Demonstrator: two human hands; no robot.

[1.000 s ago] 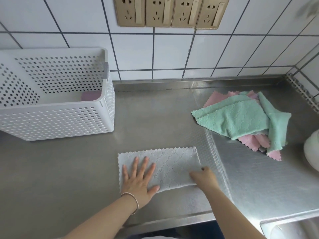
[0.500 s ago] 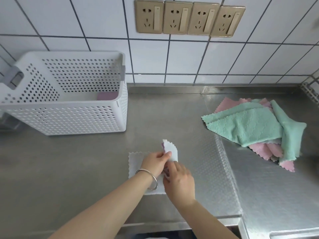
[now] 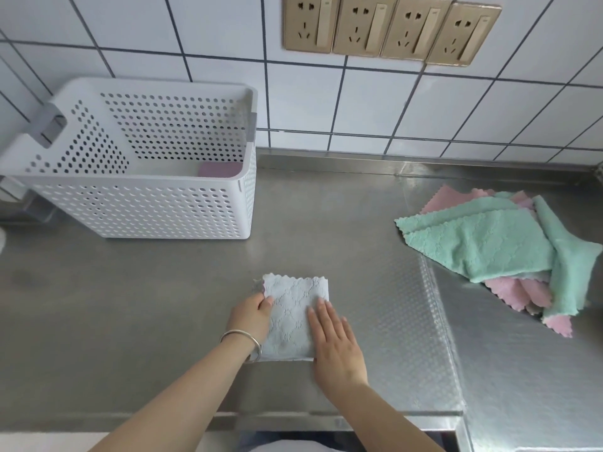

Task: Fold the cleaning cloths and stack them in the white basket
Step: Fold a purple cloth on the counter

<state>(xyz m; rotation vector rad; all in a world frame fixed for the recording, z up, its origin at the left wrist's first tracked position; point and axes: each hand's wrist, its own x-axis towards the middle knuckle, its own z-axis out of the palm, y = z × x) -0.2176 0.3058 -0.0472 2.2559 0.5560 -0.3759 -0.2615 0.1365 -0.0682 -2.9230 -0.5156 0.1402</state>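
Observation:
A pale grey cleaning cloth (image 3: 291, 313) lies folded into a small square on the steel counter near the front edge. My left hand (image 3: 251, 316), with a bangle on the wrist, holds the cloth's left edge with curled fingers. My right hand (image 3: 336, 342) lies flat on the cloth's right side, fingers straight. The white perforated basket (image 3: 146, 207) stands at the back left; a purple folded cloth (image 3: 219, 169) shows inside it. A loose heap of green and pink cloths (image 3: 496, 246) lies at the right.
The steel counter (image 3: 130, 305) runs to a tiled wall with a row of gold sockets (image 3: 390, 27). A patterned sheet (image 3: 401, 321) covers the counter's right part. The counter's front edge is just under my forearms.
The cloth, spread as a wide strip a second ago, was folded over from right to left and now lies as a square. My right hand went from pinching its end to pressing flat.

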